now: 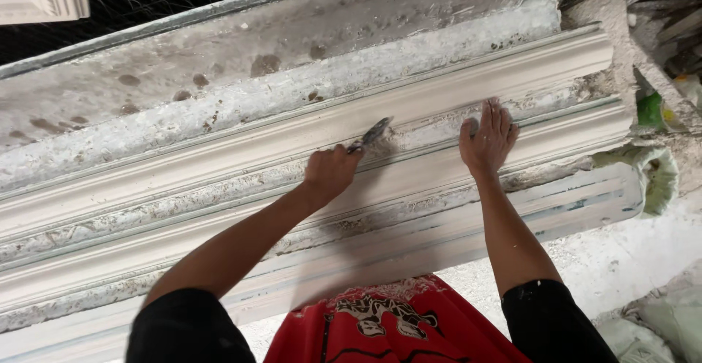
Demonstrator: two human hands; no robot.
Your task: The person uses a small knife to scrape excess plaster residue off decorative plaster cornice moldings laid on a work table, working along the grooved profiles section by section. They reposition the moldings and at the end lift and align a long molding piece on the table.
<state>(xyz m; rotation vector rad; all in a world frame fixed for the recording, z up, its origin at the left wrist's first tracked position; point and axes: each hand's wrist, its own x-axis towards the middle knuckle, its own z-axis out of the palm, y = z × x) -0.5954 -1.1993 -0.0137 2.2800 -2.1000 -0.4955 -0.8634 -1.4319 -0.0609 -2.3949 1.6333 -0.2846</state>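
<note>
No labels, signs or screens show. The only packages are soft bags at the right edge: a pale green plastic bag [656, 176] slumps just beyond the right end of the long moulding, and a crumpled whitish-green sack [669, 323] lies on the ground in the near right corner.

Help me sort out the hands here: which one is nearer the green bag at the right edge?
Right. The right hand lies flat on the moulding, closer to the green bag. The left hand, gripping a scraper, is farther left.
</note>
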